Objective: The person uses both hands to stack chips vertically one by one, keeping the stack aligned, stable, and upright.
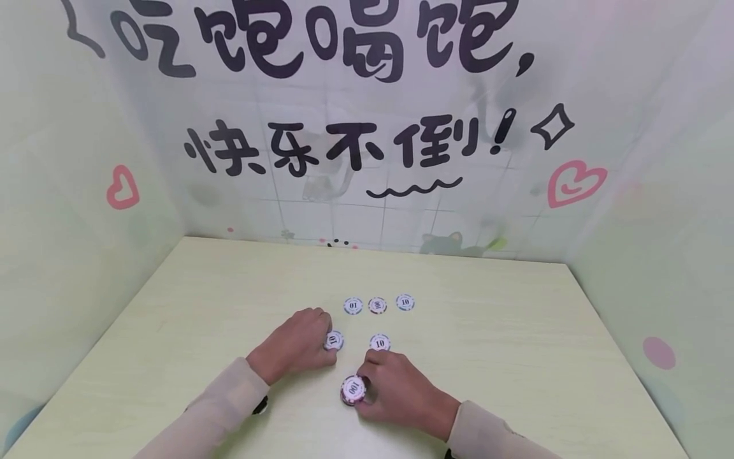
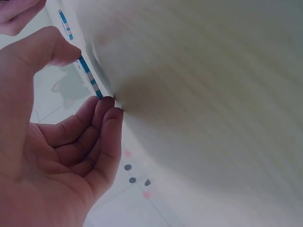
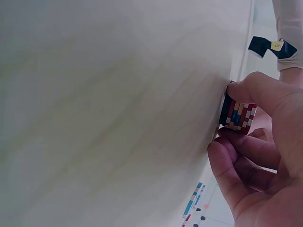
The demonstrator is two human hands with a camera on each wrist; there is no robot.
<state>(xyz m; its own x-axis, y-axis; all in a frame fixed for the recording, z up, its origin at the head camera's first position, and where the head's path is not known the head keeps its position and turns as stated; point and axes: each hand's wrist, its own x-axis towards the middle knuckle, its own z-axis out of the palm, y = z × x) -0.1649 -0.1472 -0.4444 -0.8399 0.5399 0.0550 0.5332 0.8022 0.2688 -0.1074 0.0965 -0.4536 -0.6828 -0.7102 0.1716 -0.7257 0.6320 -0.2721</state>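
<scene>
The left hand (image 1: 304, 341) is bent into a pinch. Its thumb is on one edge of a chip (image 1: 335, 341) and its fingertips are on the other edge, so the hand is only a little way open, just as wide as the chip. The chip is at the right side of this hand, lying flat, low by the table (image 1: 487, 319). It is round and white on top with a 10 on it, and its edge has blue and white bits.

The right hand (image 1: 398, 389) holds a stack (image 1: 353, 389) of chips. The thumb is on one side and a finger is on the other, and more fingers curl in next to it. The stack is at the left side of this hand, standing on the table. The top chip is white and says 100. From the side you can see dark, red, yellowish, blue and white bits, with the darkest at the bottom.

Just past the right hand's fingers lies a loose chip (image 1: 380, 342) with a 10, its near edge partly hidden. I can't tell if the fingers touch it. Farther away, past both hands, three chips (image 1: 377, 305) lie flat in a row: 10, 100, 10.
</scene>
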